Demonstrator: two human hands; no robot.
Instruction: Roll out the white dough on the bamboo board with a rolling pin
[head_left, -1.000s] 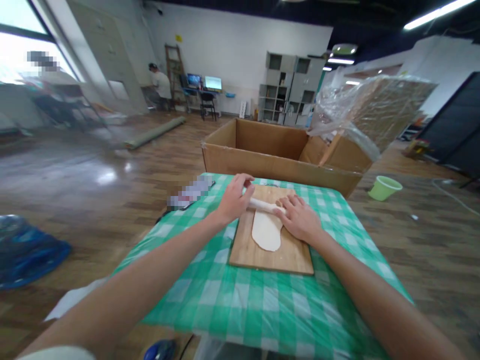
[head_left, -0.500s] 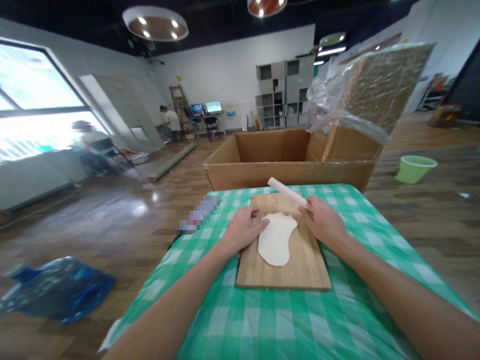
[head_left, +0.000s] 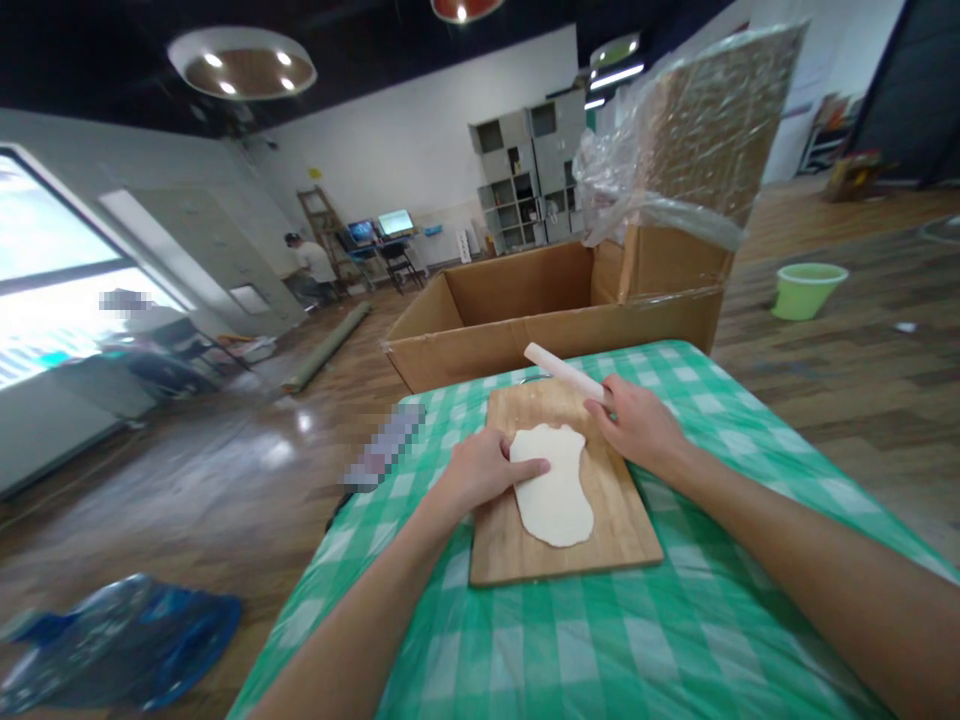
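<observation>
A flat, uneven sheet of dough (head_left: 559,505) lies on a wooden cutting board (head_left: 502,560). My left hand (head_left: 484,470) is at the sheet's left edge, its thumb stretched over the top and its other fingers curled at the side, pinching the dough; the fingertips are partly hidden. In my right hand (head_left: 641,425) is a pale rolling pin (head_left: 562,370), gripped by its near end. The pin slants up to the left above the board's far part, apart from the dough.
A green checked cloth (head_left: 525,640) covers the table. Beyond stands a big open cardboard box (head_left: 540,330). At the table's left edge is a blurred-out flat object (head_left: 386,445). On the floor are a blue water jug (head_left: 127,645) and a green bucket (head_left: 806,292). Two people sit farther back.
My left thumb has moved farther in over the dough, and the sheet has turned a little, its lower end shifting right. The rolling pin stays in my right hand. The view has tilted.
</observation>
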